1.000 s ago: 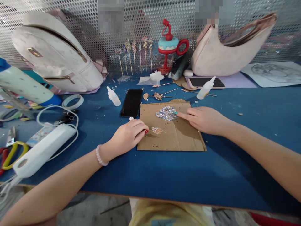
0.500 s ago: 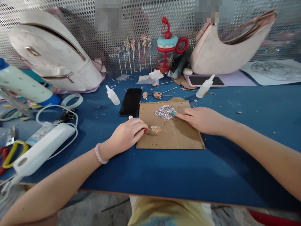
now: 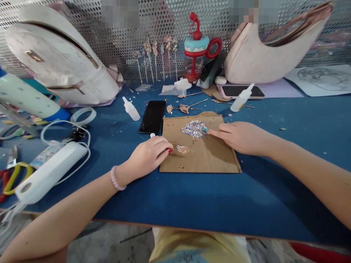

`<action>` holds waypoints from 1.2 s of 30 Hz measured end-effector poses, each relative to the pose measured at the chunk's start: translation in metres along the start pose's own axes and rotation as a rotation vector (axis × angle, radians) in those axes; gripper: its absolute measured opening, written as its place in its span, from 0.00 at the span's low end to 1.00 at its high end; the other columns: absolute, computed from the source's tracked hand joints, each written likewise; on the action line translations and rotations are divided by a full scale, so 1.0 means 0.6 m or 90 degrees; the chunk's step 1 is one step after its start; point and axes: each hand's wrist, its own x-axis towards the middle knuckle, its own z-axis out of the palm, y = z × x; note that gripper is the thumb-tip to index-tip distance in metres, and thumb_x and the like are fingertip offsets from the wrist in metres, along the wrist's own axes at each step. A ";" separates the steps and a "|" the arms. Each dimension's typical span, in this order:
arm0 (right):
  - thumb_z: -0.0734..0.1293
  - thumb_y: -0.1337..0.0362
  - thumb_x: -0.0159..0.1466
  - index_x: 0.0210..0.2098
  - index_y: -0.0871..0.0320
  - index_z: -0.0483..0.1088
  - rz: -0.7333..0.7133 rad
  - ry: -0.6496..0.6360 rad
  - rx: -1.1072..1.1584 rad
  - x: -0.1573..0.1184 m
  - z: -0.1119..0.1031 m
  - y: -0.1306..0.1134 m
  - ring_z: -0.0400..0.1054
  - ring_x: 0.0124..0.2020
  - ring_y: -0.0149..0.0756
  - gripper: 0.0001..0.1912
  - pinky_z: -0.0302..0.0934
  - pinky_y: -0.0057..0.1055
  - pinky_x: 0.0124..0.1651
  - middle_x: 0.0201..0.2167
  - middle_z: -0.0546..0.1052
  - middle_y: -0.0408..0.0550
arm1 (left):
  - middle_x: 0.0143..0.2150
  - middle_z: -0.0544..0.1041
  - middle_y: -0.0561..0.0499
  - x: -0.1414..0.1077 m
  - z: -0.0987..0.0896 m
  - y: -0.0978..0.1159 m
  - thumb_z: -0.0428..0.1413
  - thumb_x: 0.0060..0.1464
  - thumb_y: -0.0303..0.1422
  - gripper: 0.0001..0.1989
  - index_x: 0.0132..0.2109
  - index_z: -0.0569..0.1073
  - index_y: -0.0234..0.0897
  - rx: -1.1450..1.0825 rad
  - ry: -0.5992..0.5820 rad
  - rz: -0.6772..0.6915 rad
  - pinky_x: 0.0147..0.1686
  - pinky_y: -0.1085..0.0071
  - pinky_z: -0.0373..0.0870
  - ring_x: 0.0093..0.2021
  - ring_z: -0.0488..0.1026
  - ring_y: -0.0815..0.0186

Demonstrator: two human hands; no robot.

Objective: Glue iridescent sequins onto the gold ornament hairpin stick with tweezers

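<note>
My left hand (image 3: 150,153) pinches the thin stem of a small leaf-shaped piece (image 3: 183,149), whose pinkish-gold surface is partly covered with shiny bits. The piece is over the lower left part of a brown cardboard sheet (image 3: 203,160). On the upper part of the sheet lies a pile of glittering rhinestones (image 3: 194,129). My right hand (image 3: 240,138) reaches in from the right, its index fingertip touching the pile's right edge and the other fingers curled. Whether a tiny stone is under that fingertip cannot be made out.
A black phone (image 3: 153,117) lies left of the cardboard. Glue bottles (image 3: 131,109) (image 3: 242,98) and metallic leaf stems (image 3: 184,108) are behind it. Further back are a red cup (image 3: 196,51) and white bags (image 3: 63,62); a glue gun (image 3: 51,173) lies left.
The view has shifted slightly. My right index fingertip remains at the pile's right edge, and my left hand still pinches the stem.
</note>
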 end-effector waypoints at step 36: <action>0.54 0.71 0.66 0.57 0.65 0.67 0.102 -0.003 0.011 0.014 0.012 0.003 0.60 0.26 0.34 0.23 0.46 0.33 0.29 0.34 0.73 0.54 | 0.42 0.76 0.48 0.001 0.001 -0.001 0.46 0.66 0.31 0.11 0.44 0.73 0.35 0.016 0.001 0.006 0.43 0.69 0.71 0.43 0.73 0.66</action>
